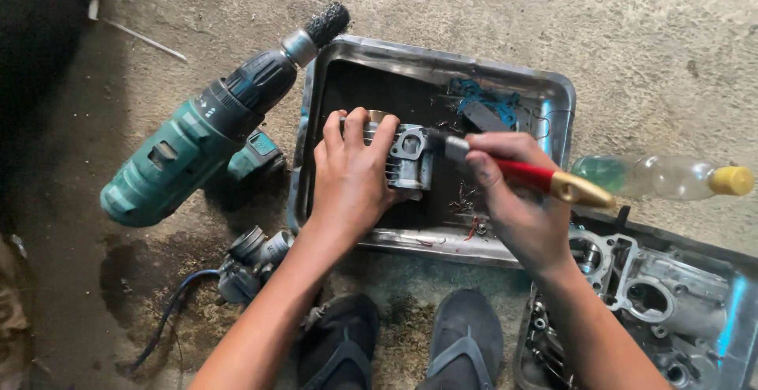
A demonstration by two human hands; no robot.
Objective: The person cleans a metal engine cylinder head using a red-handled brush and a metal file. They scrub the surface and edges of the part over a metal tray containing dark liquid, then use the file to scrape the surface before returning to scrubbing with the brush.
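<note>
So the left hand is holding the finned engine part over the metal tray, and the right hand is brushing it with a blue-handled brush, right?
Not quite: the head view shows the brush has a red handle with a gold end, not blue. The rest holds: the left hand grips the finned engine part over the metal tray, and the right hand works the brush.

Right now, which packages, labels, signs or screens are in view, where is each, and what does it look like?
Plastic bottle: lying on its side on the concrete floor, right of the metal tray; clear, greenish liquid inside, yellow cap, no label visible.
Drill label: small pale marking on the teal and black drill body, left of the tray; too small to make out.
No signs or screens.
</note>
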